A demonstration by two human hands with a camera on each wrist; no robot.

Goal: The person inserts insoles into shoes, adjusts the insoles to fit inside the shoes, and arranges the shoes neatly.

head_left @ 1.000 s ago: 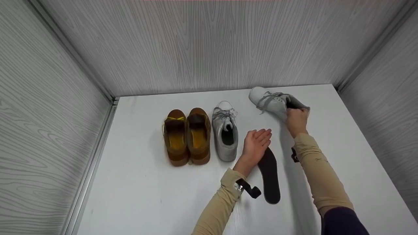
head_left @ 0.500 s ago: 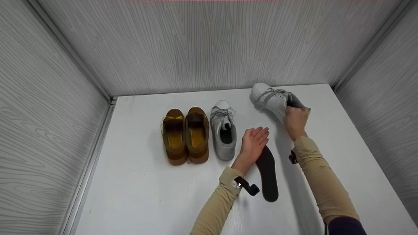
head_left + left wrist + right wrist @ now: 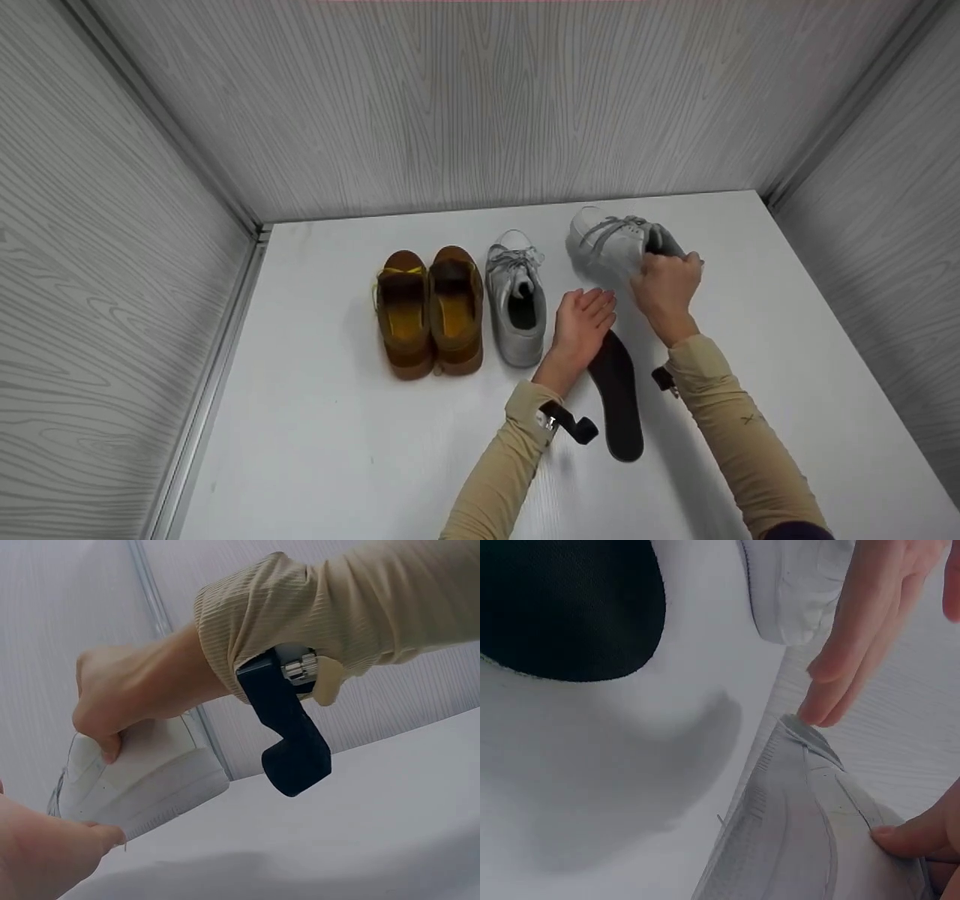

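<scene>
A white sneaker [image 3: 611,244] with grey laces is held by its collar in my right hand [image 3: 666,292]. In the left wrist view, that hand's thumb lies on the sneaker's side [image 3: 154,776] and its sole is off the tabletop. My left hand [image 3: 581,330] is held out with straight fingers, palm turned up, just left of the sneaker. In the right wrist view, the left fingertips [image 3: 821,694] are close to one end of the sneaker; whether they touch it I cannot tell. A dark insole [image 3: 621,401] lies below my left hand, its upper end partly covered.
The matching sneaker [image 3: 516,300] stands upright on the white table [image 3: 322,450], left of my hands. Beside it is a pair of brown moccasins [image 3: 405,315] with yellow ties. Grey wood-grain panels [image 3: 480,105] enclose the back and sides.
The held sneaker tipped up slightly at the toe, then came down. My right hand has moved a little down and left with it. The left hand stays almost where it was.
</scene>
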